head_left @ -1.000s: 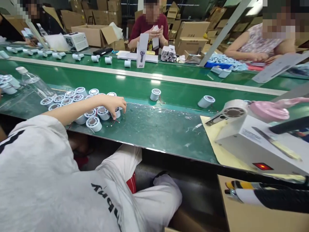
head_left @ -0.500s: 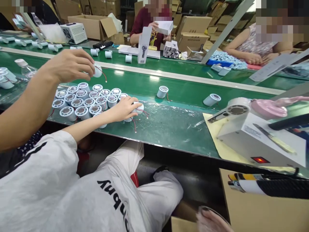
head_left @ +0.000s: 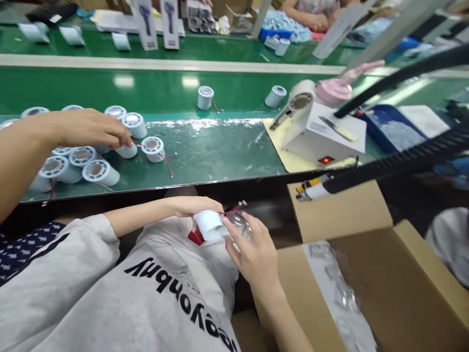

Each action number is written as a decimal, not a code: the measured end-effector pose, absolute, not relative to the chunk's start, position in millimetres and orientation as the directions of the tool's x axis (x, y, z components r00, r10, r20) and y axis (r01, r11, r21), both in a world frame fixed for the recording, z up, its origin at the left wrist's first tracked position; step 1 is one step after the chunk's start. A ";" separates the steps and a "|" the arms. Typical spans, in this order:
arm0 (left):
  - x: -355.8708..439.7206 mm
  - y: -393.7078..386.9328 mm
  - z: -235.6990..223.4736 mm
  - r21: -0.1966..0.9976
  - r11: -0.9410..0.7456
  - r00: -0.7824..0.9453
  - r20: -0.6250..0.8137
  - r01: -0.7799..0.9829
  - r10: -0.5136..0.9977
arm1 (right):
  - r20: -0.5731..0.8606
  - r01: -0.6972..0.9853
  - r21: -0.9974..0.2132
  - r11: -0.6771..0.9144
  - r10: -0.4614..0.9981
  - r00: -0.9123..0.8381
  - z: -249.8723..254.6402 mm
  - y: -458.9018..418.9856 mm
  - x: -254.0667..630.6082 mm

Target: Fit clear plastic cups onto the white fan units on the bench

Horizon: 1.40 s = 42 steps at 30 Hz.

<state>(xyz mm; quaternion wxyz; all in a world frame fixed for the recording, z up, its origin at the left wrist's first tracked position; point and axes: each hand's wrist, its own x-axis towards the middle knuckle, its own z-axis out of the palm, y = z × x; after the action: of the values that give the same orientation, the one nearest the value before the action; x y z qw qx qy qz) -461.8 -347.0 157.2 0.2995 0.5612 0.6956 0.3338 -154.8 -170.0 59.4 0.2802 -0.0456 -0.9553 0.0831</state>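
My left hand [head_left: 196,205] grips a light-blue cylindrical motor housing [head_left: 208,226] above my lap, its hollow end turned to the right. Thin red and black wires with small white connectors stick out from behind it. Close beside it, my right hand [head_left: 256,252] has its fingers curled round a clear plastic piece [head_left: 240,224], whose exact shape I cannot make out. On the bench, similar upright housings [head_left: 153,148] with round vented tops and wires stand in a group at the left.
A co-worker's hand [head_left: 98,128] reaches over the housings from the left. Two more housings, one upright [head_left: 205,98], sit on the green belt [head_left: 157,88]. A white device [head_left: 322,132] with a red lit switch stands right; below is an open carton [head_left: 395,274] with clear parts.
My left hand has brought a housing from the bench down over my lap. My right hand has risen from the lower right with the clear piece. The view has swung right and down.
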 end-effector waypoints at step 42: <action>-335.0 -286.0 57.5 0.973 0.164 -0.014 -0.168 -0.164 0.986 | 0.242 0.004 -0.869 0.496 0.432 -0.869 52.7 -153.1 -122.2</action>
<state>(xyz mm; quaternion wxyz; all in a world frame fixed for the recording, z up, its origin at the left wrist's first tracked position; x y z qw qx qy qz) -335.0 -286.0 57.5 0.5720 0.4071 0.5047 0.5025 -122.2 -153.1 52.7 0.2203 -0.1304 -0.8362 0.4850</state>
